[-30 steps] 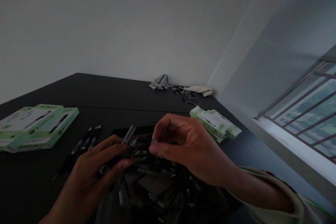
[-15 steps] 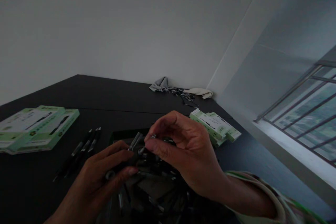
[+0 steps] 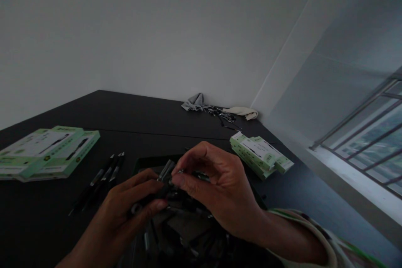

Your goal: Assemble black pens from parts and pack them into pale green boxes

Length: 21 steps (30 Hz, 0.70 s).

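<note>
In the lower middle, my left hand (image 3: pixel 125 207) is closed around pen parts. A clear pen barrel (image 3: pixel 166 169) sticks up past its fingers, and a dark pen barrel (image 3: pixel 157 197) lies between thumb and fingers. My right hand (image 3: pixel 218 190) is pinched shut on a small shiny piece (image 3: pixel 180 171), too small to name for certain. Its fingertips are right at the far end of the dark barrel; whether they touch it is hidden. Under both hands sits a dark tray (image 3: pixel 146 161) with loose pen parts, mostly in shadow.
Left of the hands lie several black pens (image 3: pixel 106 173) and green-white pen boxes (image 3: pixel 67 155). More boxes (image 3: pixel 259 153) are stacked at the right. Against the wall are a grey cloth (image 3: pixel 195 102), a pile of pen parts (image 3: pixel 221 114) and a cream cloth (image 3: pixel 243 111).
My right fingertips have come down slightly and closer to the end of the dark barrel. The pale cone tip seen there before is now mostly covered. The view has shifted slightly left.
</note>
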Available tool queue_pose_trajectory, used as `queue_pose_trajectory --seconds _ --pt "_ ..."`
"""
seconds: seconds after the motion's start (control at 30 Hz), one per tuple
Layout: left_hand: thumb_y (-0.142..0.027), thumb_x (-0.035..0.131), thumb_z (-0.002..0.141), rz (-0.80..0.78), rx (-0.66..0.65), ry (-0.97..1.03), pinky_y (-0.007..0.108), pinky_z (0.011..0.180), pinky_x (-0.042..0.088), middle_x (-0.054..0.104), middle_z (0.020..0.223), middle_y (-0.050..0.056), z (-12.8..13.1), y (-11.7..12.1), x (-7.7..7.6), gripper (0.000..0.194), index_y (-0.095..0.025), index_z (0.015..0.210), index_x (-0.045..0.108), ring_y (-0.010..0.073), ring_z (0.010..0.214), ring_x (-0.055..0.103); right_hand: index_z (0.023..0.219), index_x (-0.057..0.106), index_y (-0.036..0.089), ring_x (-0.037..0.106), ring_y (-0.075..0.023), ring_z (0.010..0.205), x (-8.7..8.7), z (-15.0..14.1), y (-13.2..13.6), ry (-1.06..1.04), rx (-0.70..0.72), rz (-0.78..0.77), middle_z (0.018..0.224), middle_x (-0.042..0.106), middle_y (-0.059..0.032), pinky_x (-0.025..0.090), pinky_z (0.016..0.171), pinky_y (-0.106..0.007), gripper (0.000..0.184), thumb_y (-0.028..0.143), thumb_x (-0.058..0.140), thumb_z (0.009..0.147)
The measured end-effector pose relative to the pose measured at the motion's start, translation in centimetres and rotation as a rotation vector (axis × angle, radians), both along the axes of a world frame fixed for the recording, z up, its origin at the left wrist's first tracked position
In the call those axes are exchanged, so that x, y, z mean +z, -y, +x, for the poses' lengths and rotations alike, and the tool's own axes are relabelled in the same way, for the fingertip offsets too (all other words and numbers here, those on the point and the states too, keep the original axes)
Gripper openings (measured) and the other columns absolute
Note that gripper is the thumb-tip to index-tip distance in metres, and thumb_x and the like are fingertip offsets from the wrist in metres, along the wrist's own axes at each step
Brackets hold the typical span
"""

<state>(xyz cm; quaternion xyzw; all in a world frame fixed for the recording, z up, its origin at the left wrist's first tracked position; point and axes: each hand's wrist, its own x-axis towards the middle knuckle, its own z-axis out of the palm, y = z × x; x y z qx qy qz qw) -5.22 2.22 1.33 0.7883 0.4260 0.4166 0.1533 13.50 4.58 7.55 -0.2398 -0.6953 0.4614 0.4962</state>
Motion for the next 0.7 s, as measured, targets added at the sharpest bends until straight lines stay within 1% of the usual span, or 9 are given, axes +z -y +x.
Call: queue_pose_trajectory --seconds 0.1,0.23,0.33,0.37,0.47,0.5,0.6,0.63,0.7 --pt "-0.033 0.055 0.086 -0.007 -0.012 0.052 0.008 0.063 0.049 0.06 0.077 -0.008 0.2 0.0 0.3 0.006 -0.031 0.083 0.06 0.0067 0.073 0.061 0.079 0.064 0.015 0.06 -0.0084 0.068 -0.2 0.0 -0.2 0.015 0.006 0.031 0.073 0.062 0.0019 0.049 0.064 -0.018 0.01 0.009 0.07 0.074" --pt "-0.036 0.054 0.086 -0.042 -0.045 0.092 0.009 0.06 0.05 0.061 0.073 -0.007 0.3 -0.1 0.3 0.014 -0.029 0.077 0.062 0.008 0.07 0.061 0.079 0.066 0.014 0.061 -0.0097 0.07 0.0 0.0 -0.3 0.086 0.012 0.059 0.074 0.064 0.0004 0.049 0.066 -0.02 0.005 0.011 0.069 0.076" --pt "-0.038 0.057 0.084 -0.029 0.028 0.09 0.009 0.069 0.051 0.066 0.083 -0.007 0.2 0.1 -0.1 0.011 -0.033 0.089 0.065 0.0088 0.081 0.064 0.077 0.065 0.015 0.059 -0.0098 0.07 0.2 -0.1 -0.2 0.102 0.053 -0.021 0.073 0.062 0.0011 0.048 0.065 -0.021 0.004 0.013 0.069 0.076" --pt "-0.038 0.058 0.084 -0.021 0.033 0.088 0.009 0.072 0.052 0.067 0.087 -0.008 0.1 0.2 -0.3 0.014 -0.036 0.095 0.065 0.0088 0.085 0.065 0.076 0.064 0.015 0.059 -0.01 0.07 0.2 -0.2 -0.2 0.085 0.072 -0.049 0.074 0.062 0.0013 0.047 0.066 -0.021 0.006 0.012 0.069 0.076" --pt "-0.038 0.056 0.085 -0.045 -0.013 0.116 0.009 0.073 0.052 0.069 0.09 -0.01 -0.1 0.5 -0.9 0.017 -0.041 0.1 0.064 0.0083 0.089 0.066 0.073 0.06 0.016 0.057 -0.0107 0.072 0.1 -0.4 -0.2 0.034 0.107 -0.081 0.076 0.059 0.0014 0.046 0.067 -0.023 0.011 0.013 0.07 0.074" --pt "-0.039 0.056 0.085 -0.064 0.006 0.138 0.009 0.075 0.052 0.069 0.092 -0.009 -0.2 0.6 -1.2 0.016 -0.041 0.099 0.064 0.0087 0.091 0.067 0.073 0.059 0.016 0.056 -0.0106 0.071 0.1 -0.4 -0.3 0.029 0.117 -0.089 0.075 0.058 0.0016 0.046 0.066 -0.024 0.012 0.013 0.07 0.073" --pt "-0.043 0.062 0.08 -0.1 0.138 0.178 0.015 0.087 0.05 0.069 0.108 -0.007 -0.2 0.6 -1.7 0.021 -0.039 0.1 0.066 0.013 0.106 0.063 0.073 0.058 0.016 0.053 -0.0094 0.067 0.3 -0.3 -0.6 0.045 0.155 -0.13 0.074 0.057 0.0025 0.044 0.062 -0.022 0.014 0.012 0.071 0.072" --pt "-0.043 0.062 0.079 -0.113 0.156 0.173 0.017 0.089 0.05 0.068 0.112 -0.006 -0.1 0.5 -1.8 0.023 -0.039 0.101 0.067 0.0144 0.109 0.062 0.074 0.058 0.016 0.053 -0.0091 0.067 0.4 -0.2 -0.6 0.053 0.162 -0.142 0.073 0.057 0.0029 0.044 0.062 -0.022 0.015 0.012 0.072 0.072" --pt "-0.045 0.06 0.08 -0.155 0.125 0.13 0.021 0.088 0.052 0.07 0.11 -0.003 -0.1 0.3 -1.9 0.024 -0.036 0.1 0.068 0.0167 0.106 0.064 0.075 0.059 0.016 0.053 -0.0086 0.067 0.5 0.1 -0.7 0.082 0.166 -0.153 0.073 0.057 0.0032 0.044 0.062 -0.021 0.016 0.012 0.073 0.071"
